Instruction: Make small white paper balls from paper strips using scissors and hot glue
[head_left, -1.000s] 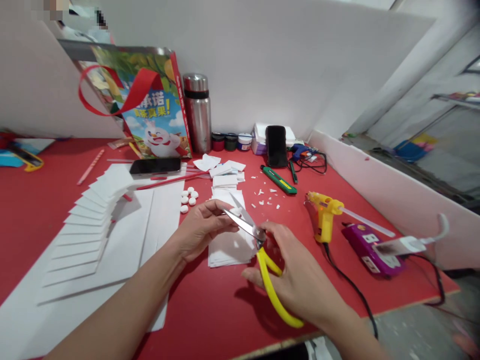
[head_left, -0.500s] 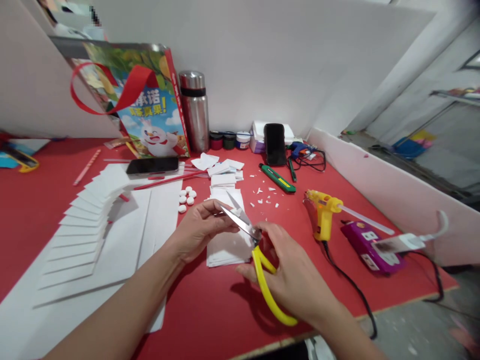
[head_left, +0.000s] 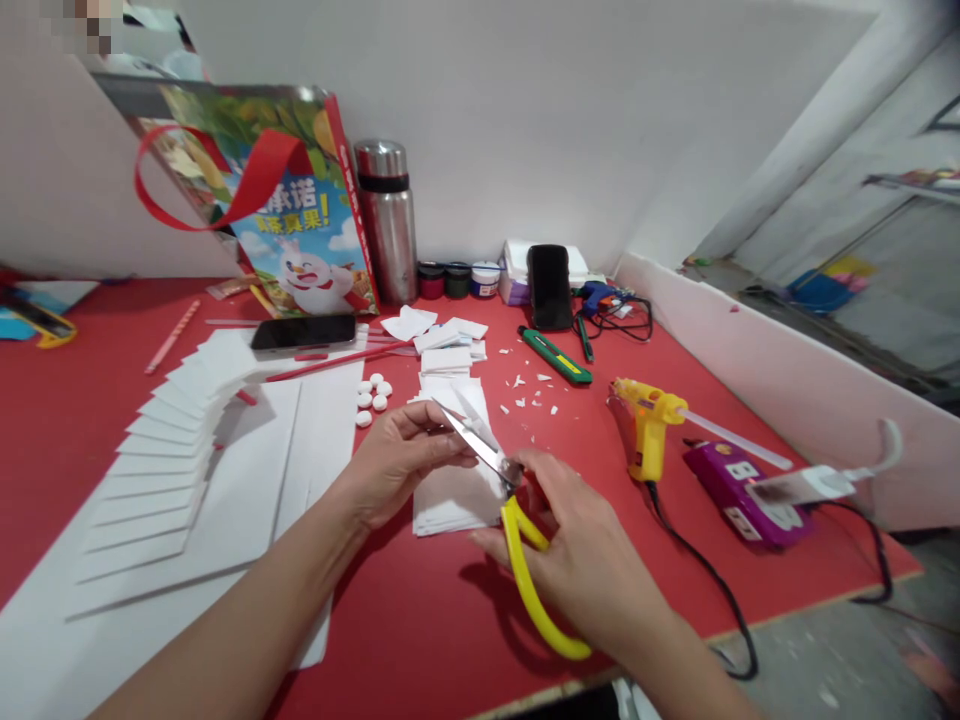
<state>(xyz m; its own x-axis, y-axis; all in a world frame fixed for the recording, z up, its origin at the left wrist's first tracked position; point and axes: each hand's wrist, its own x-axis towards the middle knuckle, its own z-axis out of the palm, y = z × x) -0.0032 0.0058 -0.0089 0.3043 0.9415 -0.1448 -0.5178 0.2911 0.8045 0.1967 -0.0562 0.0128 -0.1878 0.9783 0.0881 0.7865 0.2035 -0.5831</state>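
My right hand (head_left: 585,550) is wrapped round yellow-handled scissors (head_left: 534,595). Their blades stand apart and point away to the left, over a stack of white paper (head_left: 454,500). My left hand (head_left: 397,455) pinches a small white paper piece (head_left: 471,426) right at the blades; the fingers and the blades hide much of it. Small white round pieces (head_left: 373,390) lie in a group just beyond the left hand. White paper scraps (head_left: 536,395) are scattered on the red table (head_left: 397,620) past the scissors.
At left, a stepped row of white pieces (head_left: 161,450) lies on white sheets. A yellow glue gun (head_left: 646,430), its cord and a purple box (head_left: 739,490) occupy the right. Behind are a green cutter (head_left: 555,355), a phone (head_left: 304,332), a steel flask (head_left: 388,225) and a colourful bag (head_left: 300,220).
The scissors' tips have shifted slightly up and left beside my left fingers. Both hands otherwise keep nearly the same place and grip.
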